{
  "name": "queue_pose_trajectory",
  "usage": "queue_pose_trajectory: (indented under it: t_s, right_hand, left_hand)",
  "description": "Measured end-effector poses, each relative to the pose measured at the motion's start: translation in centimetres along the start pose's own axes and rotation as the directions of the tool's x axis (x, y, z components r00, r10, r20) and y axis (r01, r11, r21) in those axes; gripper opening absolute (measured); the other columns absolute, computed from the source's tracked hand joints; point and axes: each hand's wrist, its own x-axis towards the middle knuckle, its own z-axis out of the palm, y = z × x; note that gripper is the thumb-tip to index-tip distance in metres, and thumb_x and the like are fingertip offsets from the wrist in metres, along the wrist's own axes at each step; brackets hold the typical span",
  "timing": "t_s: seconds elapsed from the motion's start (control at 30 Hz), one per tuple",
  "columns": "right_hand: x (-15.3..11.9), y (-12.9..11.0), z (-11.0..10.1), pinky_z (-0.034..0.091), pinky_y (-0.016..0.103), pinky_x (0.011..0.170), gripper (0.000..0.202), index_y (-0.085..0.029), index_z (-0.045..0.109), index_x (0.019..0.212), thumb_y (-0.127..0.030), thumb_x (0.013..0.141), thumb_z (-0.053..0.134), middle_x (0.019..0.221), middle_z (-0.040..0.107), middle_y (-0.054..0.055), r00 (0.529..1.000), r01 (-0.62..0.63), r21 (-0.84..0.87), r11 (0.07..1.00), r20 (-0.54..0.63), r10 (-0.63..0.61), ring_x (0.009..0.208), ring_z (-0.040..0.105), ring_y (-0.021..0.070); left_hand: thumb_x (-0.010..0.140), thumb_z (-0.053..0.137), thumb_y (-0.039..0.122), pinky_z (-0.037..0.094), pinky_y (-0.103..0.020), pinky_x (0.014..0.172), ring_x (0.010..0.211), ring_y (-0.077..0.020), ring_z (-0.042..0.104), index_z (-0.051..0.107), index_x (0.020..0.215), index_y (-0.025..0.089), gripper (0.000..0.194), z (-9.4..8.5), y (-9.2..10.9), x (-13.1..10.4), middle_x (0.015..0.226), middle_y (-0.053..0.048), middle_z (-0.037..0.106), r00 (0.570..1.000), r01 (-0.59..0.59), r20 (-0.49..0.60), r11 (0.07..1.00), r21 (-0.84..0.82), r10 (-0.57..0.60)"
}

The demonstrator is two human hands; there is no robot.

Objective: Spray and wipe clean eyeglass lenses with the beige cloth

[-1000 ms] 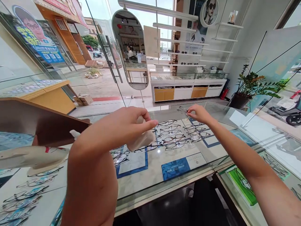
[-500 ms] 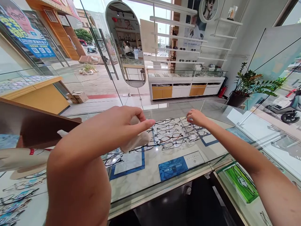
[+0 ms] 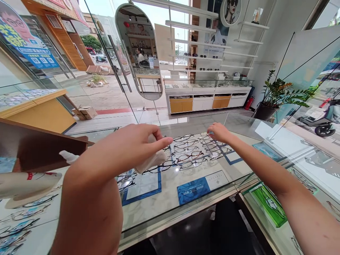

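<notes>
My left hand [image 3: 148,143] is closed on a beige cloth [image 3: 152,161], which hangs below the fingers over the left side of the eyeglasses. My right hand [image 3: 219,132] reaches to the far edge of the display, its fingers curled together. A small bluish spot shows at those fingertips; whether they grip anything is hidden. Several rows of eyeglasses [image 3: 189,156] lie between and below the hands under or on clear glass; I cannot tell which. In front of them lies a blue and white card [image 3: 193,189].
Left of my forearm are a white nozzle [image 3: 68,157], a pale rounded object with red marks [image 3: 29,181] and more eyeglasses [image 3: 20,226]. A green tray [image 3: 268,205] sits at the right. Beyond the counter stand an oval mirror [image 3: 139,53] and a potted plant [image 3: 268,109].
The whole view has shifted slightly. Both hands keep nearly the same pose, the left still holding the cloth. A bluish spot now shows at the right fingertips.
</notes>
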Motion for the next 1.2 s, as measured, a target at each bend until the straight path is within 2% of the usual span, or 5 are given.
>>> queue_pose_trajectory:
  t_s: [0.43,0.57,0.7,0.87,1.2]
  right_hand:
    - [-0.3,-1.9,-1.7,0.045,0.037,0.088,0.018,-0.018,0.088,0.107,-0.02,0.101,0.072,0.127,0.081,0.017,0.993,-0.113,0.026,0.993,0.034,0.112,0.118,0.066,0.0338]
    - [-2.7,-6.6,-4.7,0.047,0.033,0.082,0.025,-0.022,0.085,0.114,-0.036,0.108,0.066,0.125,0.081,0.013,0.995,-0.096,0.134,0.986,-0.011,0.098,0.112,0.072,0.028]
    - [-5.2,-13.3,-6.9,0.045,0.033,0.07,0.019,-0.028,0.086,0.11,-0.031,0.1,0.071,0.101,0.086,0.006,0.983,-0.058,0.284,0.957,0.184,0.005,0.094,0.078,0.0262]
    - [-5.9,-18.4,-6.7,0.051,0.035,0.079,0.025,-0.024,0.086,0.117,-0.026,0.098,0.069,0.117,0.087,0.014,0.929,-0.095,0.133,0.987,0.369,0.039,0.111,0.08,0.0342]
    - [-7.7,-15.5,-12.4,0.041,0.034,0.068,0.017,-0.025,0.082,0.103,-0.023,0.098,0.066,0.098,0.086,0.006,0.973,-0.223,0.392,0.893,0.14,0.182,0.091,0.076,0.0262]
  left_hand:
    - [0.08,0.08,0.076,0.038,-0.036,0.063,0.064,-0.0269,0.059,0.077,0.076,0.029,0.047,0.0,-0.4,0.0,0.069,-0.007,0.071,0.999,0.047,-0.01,0.999,0.026,-0.047]
    - [0.08,0.078,0.076,0.037,-0.037,0.065,0.066,-0.0282,0.06,0.077,0.077,0.029,0.047,-0.2,0.2,-0.3,0.072,-0.007,0.073,0.997,0.078,-0.004,0.995,0.065,-0.078]
    - [0.084,0.074,0.075,0.037,-0.037,0.065,0.069,-0.0292,0.063,0.077,0.077,0.027,0.048,-0.1,0.8,-0.4,0.078,-0.009,0.076,0.997,0.075,-0.005,0.991,0.11,-0.075]
    - [0.091,0.066,0.063,0.038,-0.033,0.062,0.072,-0.0257,0.064,0.076,0.086,0.026,0.039,0.1,2.0,-1.1,0.082,-0.007,0.077,0.996,-0.053,-0.07,0.996,0.075,0.058]
    - [0.088,0.059,0.035,0.03,-0.029,0.054,0.058,-0.0168,0.045,0.079,0.104,0.022,0.029,1.6,1.4,0.2,0.066,0.002,0.055,0.926,-0.125,-0.376,0.963,-0.239,0.027]
